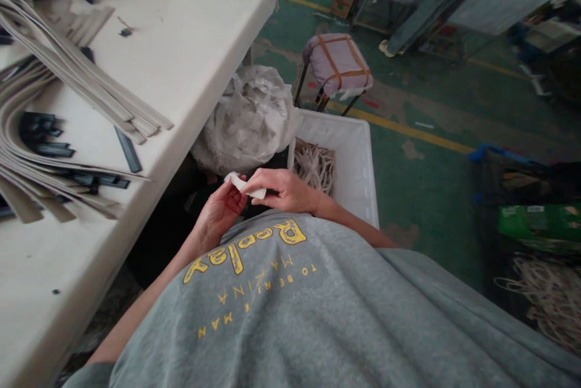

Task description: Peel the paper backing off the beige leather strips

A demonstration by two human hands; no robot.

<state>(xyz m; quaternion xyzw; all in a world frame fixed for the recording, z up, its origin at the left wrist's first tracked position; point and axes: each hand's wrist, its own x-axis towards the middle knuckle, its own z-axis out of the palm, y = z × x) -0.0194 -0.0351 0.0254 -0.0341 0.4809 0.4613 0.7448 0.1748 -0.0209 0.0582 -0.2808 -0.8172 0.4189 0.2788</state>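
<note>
Between my two hands, in front of the grey shirt, is a small white folded piece point(256, 192) that looks like paper or cloth. My right hand point(288, 188) pinches it between thumb and fingers from the right. Curled fingers of my left hand point(224, 205) grip its other end, which sticks up past the fingertips. Just beyond the hands stands a clear plastic bag point(254, 115) of whitish scraps. A white plastic bin point(358, 152) holding beige strips point(315, 164) lies beyond my right forearm.
On the left, a white table point(200, 31) carries long beige straps point(86, 82) and dark strips point(127, 149). A padded stool point(340, 64) stands behind the bin. To the right are a green package point(538, 227) and tangled cords point(544, 297). Another person's leg point(422, 16) shows at the back.
</note>
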